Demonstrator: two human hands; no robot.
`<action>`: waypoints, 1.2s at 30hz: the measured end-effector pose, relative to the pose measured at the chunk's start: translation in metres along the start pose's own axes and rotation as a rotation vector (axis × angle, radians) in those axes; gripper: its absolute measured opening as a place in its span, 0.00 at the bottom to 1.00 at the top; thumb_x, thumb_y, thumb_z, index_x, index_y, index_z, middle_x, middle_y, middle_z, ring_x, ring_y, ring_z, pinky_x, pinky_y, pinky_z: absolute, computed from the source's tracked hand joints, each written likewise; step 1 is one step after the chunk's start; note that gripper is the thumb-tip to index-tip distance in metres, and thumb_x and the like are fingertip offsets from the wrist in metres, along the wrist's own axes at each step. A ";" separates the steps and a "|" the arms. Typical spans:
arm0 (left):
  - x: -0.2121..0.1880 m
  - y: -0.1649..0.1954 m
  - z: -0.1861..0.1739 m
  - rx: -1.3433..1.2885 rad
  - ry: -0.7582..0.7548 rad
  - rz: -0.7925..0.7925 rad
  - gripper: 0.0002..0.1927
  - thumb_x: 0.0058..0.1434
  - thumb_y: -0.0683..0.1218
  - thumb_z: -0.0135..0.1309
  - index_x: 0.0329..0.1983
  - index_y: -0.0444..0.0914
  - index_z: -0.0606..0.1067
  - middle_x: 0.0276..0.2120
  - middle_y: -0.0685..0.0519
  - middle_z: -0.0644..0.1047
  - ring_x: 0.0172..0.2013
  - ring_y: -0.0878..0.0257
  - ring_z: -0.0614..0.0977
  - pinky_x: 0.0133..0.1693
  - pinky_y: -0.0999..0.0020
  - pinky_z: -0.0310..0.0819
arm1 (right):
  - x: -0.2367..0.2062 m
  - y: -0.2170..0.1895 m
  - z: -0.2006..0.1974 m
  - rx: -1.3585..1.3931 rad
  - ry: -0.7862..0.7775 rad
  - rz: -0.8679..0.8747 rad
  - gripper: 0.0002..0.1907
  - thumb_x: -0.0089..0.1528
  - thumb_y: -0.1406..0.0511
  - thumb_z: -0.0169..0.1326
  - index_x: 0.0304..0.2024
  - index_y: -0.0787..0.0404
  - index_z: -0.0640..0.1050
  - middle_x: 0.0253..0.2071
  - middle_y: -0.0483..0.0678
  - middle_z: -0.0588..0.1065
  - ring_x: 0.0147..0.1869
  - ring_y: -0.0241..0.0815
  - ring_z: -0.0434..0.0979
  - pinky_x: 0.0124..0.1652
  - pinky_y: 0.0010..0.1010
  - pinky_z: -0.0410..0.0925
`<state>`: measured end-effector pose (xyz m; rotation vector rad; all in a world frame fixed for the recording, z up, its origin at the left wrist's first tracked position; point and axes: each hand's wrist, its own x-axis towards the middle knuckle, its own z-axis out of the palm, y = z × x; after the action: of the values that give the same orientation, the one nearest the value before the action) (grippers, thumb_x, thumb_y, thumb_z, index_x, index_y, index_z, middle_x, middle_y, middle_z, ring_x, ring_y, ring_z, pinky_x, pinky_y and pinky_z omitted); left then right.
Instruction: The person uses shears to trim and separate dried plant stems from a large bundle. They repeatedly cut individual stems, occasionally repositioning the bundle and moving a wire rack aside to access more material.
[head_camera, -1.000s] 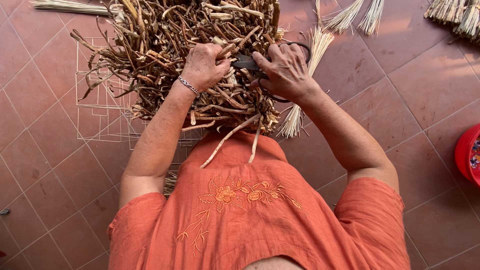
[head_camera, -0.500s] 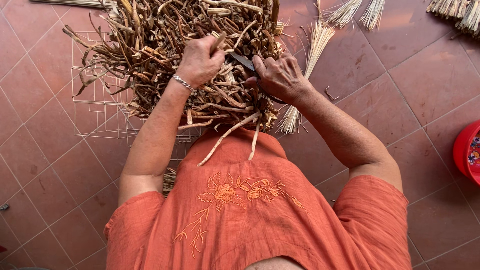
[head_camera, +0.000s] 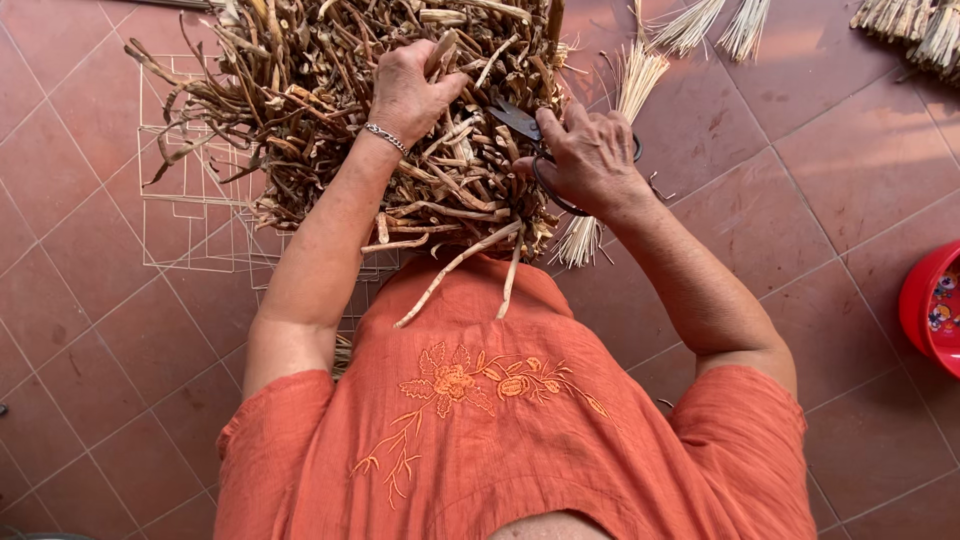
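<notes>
A big tangled bundle of dry brown stalks (head_camera: 300, 110) rests across my lap and the tiled floor. My left hand (head_camera: 410, 85), a silver bracelet at its wrist, pinches one stalk near the top of the bundle. My right hand (head_camera: 590, 150) grips black scissors (head_camera: 520, 120) through the loops, blades pointing left into the stalks close to the left hand. I wear an orange embroidered top (head_camera: 500, 420).
A white wire frame (head_camera: 180, 215) lies on the floor under the bundle's left side. Pale straw bunches (head_camera: 630, 80) lie behind the right hand and along the top edge. A red basin (head_camera: 930, 305) sits at the right edge. Red floor tiles (head_camera: 820, 170) surround everything.
The view has shifted slightly. My left hand moved up and now pinches a stalk, while the right hand brought the scissors a little closer to it.
</notes>
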<state>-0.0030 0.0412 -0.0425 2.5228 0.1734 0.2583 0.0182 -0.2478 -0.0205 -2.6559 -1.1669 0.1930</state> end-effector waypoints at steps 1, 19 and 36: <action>-0.001 0.002 -0.001 -0.009 0.034 0.055 0.10 0.62 0.47 0.66 0.40 0.36 0.80 0.27 0.53 0.80 0.27 0.68 0.81 0.31 0.69 0.81 | -0.001 -0.003 0.002 -0.014 0.054 -0.009 0.44 0.60 0.34 0.56 0.64 0.58 0.74 0.38 0.54 0.73 0.37 0.46 0.73 0.40 0.45 0.64; -0.002 0.012 -0.001 -0.329 0.037 -0.018 0.08 0.70 0.48 0.59 0.43 0.38 0.77 0.34 0.51 0.81 0.31 0.69 0.82 0.30 0.71 0.82 | 0.015 -0.002 0.019 0.048 -0.124 0.014 0.34 0.70 0.38 0.48 0.57 0.60 0.76 0.24 0.40 0.67 0.23 0.35 0.63 0.26 0.31 0.61; -0.041 0.047 -0.041 0.203 -0.412 -0.092 0.15 0.60 0.53 0.66 0.40 0.38 0.80 0.30 0.50 0.81 0.28 0.65 0.80 0.37 0.63 0.80 | -0.016 -0.030 -0.003 1.253 -0.454 0.289 0.40 0.67 0.37 0.33 0.52 0.61 0.79 0.21 0.39 0.68 0.20 0.29 0.66 0.21 0.25 0.62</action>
<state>-0.0487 0.0181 0.0114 2.6944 0.1554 -0.3313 -0.0132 -0.2409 -0.0089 -1.6186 -0.4183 1.1680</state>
